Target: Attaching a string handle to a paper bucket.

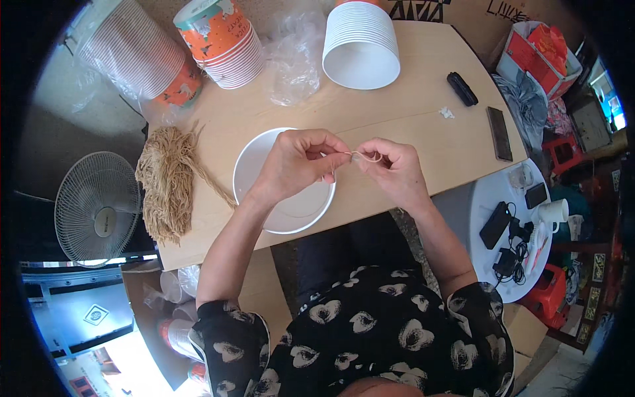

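Note:
Over a white paper bucket (248,173) on the table, my two hands meet with their fingertips close together. My left hand (301,162) is closed in a pinch on a thin tan string (372,159). My right hand (397,172) pinches the same string, which makes a small loop between the fingers. To the left of the bucket lies a thick bundle of tan string (165,185). A twisted strand runs from it to the bucket's rim and passes out of sight behind my left forearm.
Stacked paper buckets (360,56) and orange printed ones (221,46) stand along the far edge, with a crumpled plastic bag (294,59) between. A black case (462,89) and a phone (499,133) lie at right. A fan (99,208) stands left; a round side table (486,198) holds chargers.

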{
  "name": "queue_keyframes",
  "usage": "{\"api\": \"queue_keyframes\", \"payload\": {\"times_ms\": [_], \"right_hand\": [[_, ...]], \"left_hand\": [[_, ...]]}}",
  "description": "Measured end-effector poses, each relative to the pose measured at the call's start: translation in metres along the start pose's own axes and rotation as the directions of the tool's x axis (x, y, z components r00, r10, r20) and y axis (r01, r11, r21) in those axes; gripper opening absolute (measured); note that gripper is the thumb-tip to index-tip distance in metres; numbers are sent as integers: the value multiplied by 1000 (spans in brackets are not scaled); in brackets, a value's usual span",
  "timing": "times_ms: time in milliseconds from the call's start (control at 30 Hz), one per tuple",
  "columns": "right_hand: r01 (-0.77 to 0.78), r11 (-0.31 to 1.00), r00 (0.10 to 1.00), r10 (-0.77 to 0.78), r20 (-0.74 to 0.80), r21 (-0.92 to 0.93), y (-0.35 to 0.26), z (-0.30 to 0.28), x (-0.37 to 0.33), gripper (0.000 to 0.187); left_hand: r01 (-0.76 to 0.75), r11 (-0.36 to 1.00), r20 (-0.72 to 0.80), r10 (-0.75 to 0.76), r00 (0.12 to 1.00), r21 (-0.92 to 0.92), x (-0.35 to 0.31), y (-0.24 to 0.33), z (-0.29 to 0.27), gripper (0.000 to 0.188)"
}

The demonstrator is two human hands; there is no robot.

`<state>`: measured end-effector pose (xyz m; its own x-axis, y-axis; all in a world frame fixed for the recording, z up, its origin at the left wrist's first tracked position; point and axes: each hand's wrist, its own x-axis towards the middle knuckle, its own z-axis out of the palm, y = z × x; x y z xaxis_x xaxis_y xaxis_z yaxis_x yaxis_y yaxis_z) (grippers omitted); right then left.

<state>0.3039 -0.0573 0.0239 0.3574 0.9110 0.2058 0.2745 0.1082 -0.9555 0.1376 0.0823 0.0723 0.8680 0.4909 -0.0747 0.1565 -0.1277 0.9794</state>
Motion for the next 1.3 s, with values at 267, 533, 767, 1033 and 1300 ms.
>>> {"api": "queue_keyframes", "payload": {"times_ms": [267, 533, 767, 1033, 1300], "right_hand": [[-32, 990, 999, 29, 20, 135, 7, 6, 1, 12], [-106, 969, 994, 96, 59, 222, 11, 5, 3, 14], [-113, 951, 993, 98, 68, 287, 6, 5, 5, 12], [-345, 799, 936, 330, 120, 493, 8, 2, 2, 19], [-267, 842, 963, 248, 103, 469, -2, 3, -7, 27]], "left_hand": [[-60, 992, -53, 66, 996, 108, 4, -5, -1, 9], [-87, 996, -51, 89, 995, 28, 7, -15, 0, 6], [-79, 989, -57, 86, 995, 126, 5, -10, 2, 10], [-34, 976, -37, 43, 998, 214, 1, -1, 2, 17], [-83, 985, -26, 88, 996, 149, 3, -11, -1, 12]]}}
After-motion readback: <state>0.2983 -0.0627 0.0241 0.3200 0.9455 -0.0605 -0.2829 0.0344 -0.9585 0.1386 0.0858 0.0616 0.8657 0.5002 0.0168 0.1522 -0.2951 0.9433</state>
